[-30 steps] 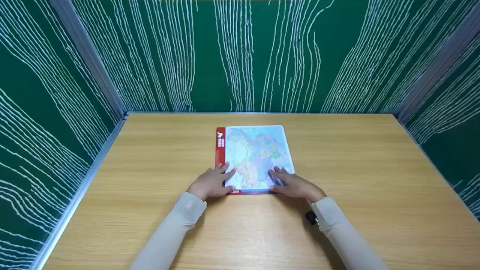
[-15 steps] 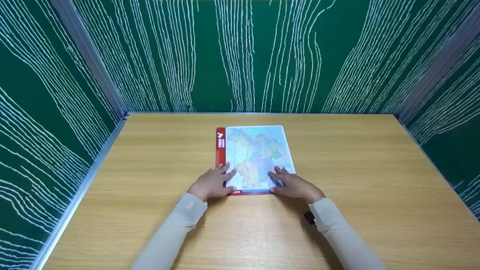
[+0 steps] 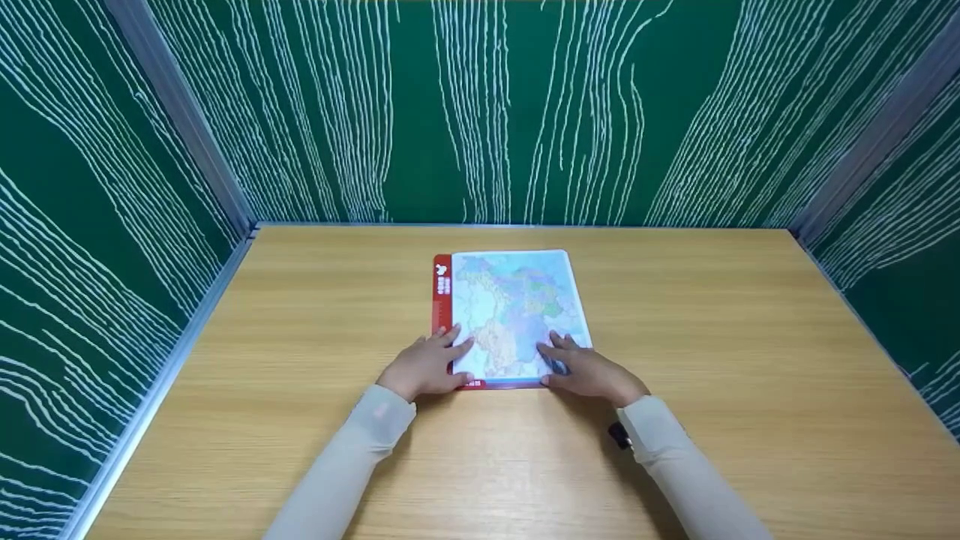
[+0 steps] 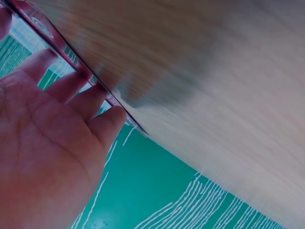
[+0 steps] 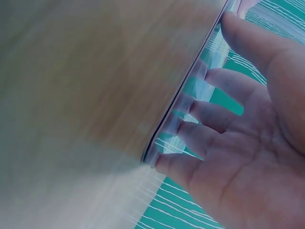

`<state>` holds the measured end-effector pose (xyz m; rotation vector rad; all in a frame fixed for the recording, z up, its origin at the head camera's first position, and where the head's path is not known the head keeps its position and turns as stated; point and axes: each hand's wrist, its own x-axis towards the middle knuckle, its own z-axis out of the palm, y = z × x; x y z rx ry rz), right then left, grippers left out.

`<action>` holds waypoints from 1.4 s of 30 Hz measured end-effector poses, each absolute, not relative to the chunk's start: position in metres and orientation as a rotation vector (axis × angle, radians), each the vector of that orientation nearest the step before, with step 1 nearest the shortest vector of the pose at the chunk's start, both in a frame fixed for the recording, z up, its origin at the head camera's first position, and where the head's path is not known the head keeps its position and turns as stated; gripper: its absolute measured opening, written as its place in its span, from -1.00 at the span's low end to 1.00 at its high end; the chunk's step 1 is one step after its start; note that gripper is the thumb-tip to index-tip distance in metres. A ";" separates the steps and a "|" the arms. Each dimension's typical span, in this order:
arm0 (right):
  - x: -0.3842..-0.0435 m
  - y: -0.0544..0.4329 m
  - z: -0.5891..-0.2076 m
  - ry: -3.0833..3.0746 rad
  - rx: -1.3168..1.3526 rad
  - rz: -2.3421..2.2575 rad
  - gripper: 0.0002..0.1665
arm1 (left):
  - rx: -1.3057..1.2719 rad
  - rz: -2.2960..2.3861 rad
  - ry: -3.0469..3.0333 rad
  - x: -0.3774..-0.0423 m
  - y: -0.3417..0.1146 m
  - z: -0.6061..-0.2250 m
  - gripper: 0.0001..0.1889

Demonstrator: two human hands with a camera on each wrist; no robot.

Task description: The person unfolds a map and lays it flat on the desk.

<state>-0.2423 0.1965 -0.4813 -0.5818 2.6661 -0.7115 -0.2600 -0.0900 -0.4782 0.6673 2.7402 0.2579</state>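
Head view: A person's left hand [image 3: 424, 367] and right hand [image 3: 596, 371] rest on a map board [image 3: 517, 315] lying flat near the middle of a wood-grain tabletop [image 3: 300, 315], before green walls [image 3: 412, 150] streaked with white lines. The grip on both sides is spread, fingers fanned and tips touching the glossy face toward its near corners, pinching nothing. A red strip [image 3: 441, 289] runs down the board's left side, partly covered by the left hand. The wrist views show fingertips mirrored in the sheen. The likeliest trouble is a skid: uneven pressure could twist the thin board askew, since both it and the tabletop look smooth. Fingertips laid on top could also slip if the board were to be raised. Whether it is one sheet or several cannot be told; loose layers, if any, could slide apart under a sideways push.
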 end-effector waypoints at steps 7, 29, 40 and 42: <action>-0.242 0.195 -0.480 2.668 -0.552 -0.684 -0.26 | 0.646 0.289 2.723 -0.260 -0.089 -0.477 -0.28; -0.234 0.194 -0.478 2.758 -0.641 -0.562 -0.28 | 0.637 0.303 2.688 -0.259 -0.088 -0.473 -0.27; -0.247 0.204 -0.469 2.717 -0.469 -0.869 -0.26 | 0.621 0.441 2.801 -0.267 -0.088 -0.472 -0.33; -0.252 0.208 -0.467 2.695 -0.402 -0.962 -0.25 | 0.588 0.516 2.826 -0.269 -0.090 -0.471 -0.35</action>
